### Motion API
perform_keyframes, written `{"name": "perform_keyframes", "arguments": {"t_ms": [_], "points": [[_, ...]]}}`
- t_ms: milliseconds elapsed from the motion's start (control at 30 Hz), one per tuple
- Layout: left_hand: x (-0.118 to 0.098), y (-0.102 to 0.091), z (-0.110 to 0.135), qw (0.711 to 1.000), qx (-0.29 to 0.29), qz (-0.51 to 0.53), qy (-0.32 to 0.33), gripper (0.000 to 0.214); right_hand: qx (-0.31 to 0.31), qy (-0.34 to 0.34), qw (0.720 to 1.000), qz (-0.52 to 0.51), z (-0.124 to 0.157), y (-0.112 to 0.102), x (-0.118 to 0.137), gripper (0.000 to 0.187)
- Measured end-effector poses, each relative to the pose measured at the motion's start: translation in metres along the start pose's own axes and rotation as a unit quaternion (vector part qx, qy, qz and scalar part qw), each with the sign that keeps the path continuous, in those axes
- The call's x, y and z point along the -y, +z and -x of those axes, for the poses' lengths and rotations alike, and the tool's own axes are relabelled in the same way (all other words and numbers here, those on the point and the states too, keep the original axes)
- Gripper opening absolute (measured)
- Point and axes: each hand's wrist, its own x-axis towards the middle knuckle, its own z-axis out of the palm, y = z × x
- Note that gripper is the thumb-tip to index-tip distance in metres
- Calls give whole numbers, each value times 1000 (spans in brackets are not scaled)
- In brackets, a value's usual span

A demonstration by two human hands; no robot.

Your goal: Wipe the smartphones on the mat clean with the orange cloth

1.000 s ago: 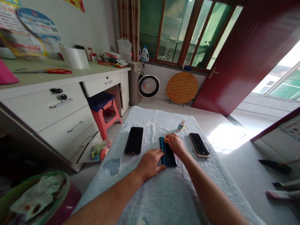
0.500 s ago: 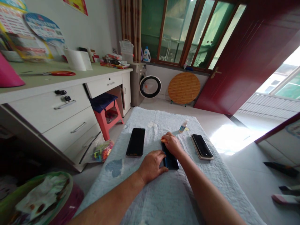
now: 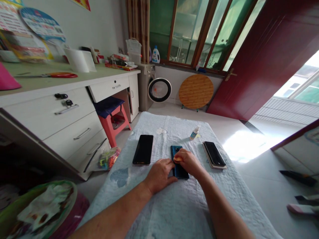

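A dark blue phone [image 3: 181, 173] lies on the cloth-covered table between my hands, its camera end away from me. My left hand [image 3: 160, 174] grips it along the left edge, with the thumb by the near end. Pinched in my right hand [image 3: 188, 161] is a small orange cloth [image 3: 177, 159], pressed onto the phone's upper half and partly hidden by the fingers. Left of my hands rests a black-screened phone [image 3: 143, 149]. Over on the right, another phone [image 3: 214, 154] sits on a pale flat case or box. Beyond my right hand stands a small spray bottle [image 3: 193, 133].
A pale blue cloth [image 3: 171, 212] covers the low table. Left are a desk with drawers [image 3: 72, 122], a red stool [image 3: 113, 122] and a waste bin [image 3: 77, 205]. A washing machine [image 3: 144, 88] with its door open and a round wooden tabletop [image 3: 196, 91] stand at the back.
My right hand has slid the orange cloth toward me along the phone, uncovering its far end with the cameras. The left hand keeps its hold.
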Motion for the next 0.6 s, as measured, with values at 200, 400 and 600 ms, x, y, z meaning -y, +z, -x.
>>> {"name": "perform_keyframes", "arguments": {"t_ms": [200, 400, 600], "points": [[-1, -1, 0, 1000, 17, -25, 2, 37, -106, 77, 990, 44, -12, 10, -20, 15], [0, 1, 1, 999, 9, -28, 11, 35, -139, 135, 978, 81, -12, 8, -32, 21], [1, 3, 1, 1000, 9, -26, 11, 35, -154, 153, 972, 86, -18, 9, -30, 20]]}}
